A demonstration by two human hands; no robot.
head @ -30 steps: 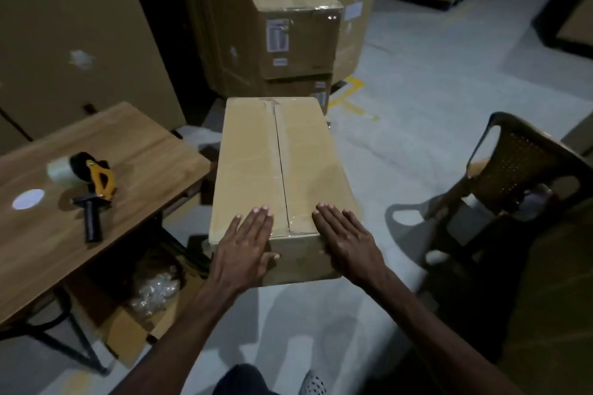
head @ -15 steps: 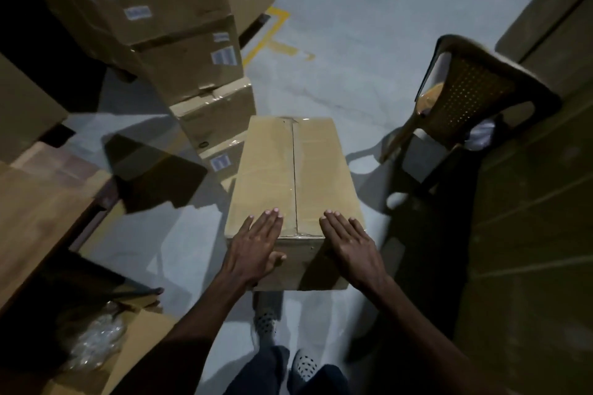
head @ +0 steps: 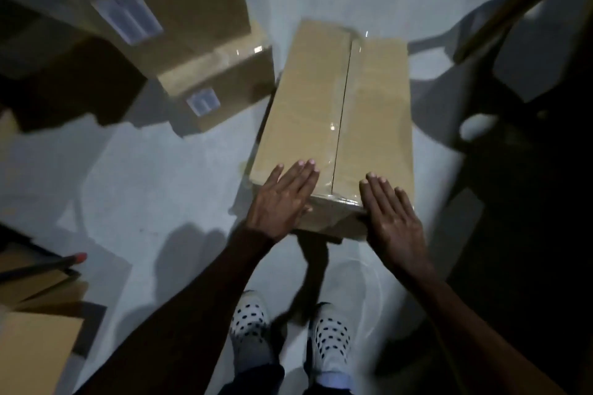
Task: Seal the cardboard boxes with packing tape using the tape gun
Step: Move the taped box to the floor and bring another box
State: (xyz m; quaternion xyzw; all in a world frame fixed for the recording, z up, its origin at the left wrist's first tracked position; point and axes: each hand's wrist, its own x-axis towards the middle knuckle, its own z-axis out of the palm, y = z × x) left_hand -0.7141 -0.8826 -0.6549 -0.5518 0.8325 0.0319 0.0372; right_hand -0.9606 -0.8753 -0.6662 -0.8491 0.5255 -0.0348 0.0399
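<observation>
Head view, box: long tan cardboard box [head: 333,119], flaps closed and meeting along a centre seam that runs away from the person; far end towards the top of frame, near end at the hands. Whether it rests on the floor or is carried just above it cannot be told.
Head view, tape: glossy clear packing tape [head: 337,138] lies along the seam and folds over the near edge; highlights show on it midway and at the near corner. Far end blurred, so the fold-over there probably exists but I can't confirm it.
Head view, left hand [head: 282,199]: flat on the top near edge, left of the seam, fingers straight and together, holding nothing.
Head view, right hand [head: 391,215]: flat on the near right corner, fingers straight, palm partly off the edge, holding nothing.
Head view, tape gun: not in frame.
Head view, surroundings: two stacked brown cardboard boxes with white labels [head: 199,86] to the left, near but apart from the long box; grey concrete floor [head: 128,170]; dotted white socks [head: 250,324] below.
Progress: this box's top seam looks sealed. Judged left: set it aside, then tape any remaining boxes.
</observation>
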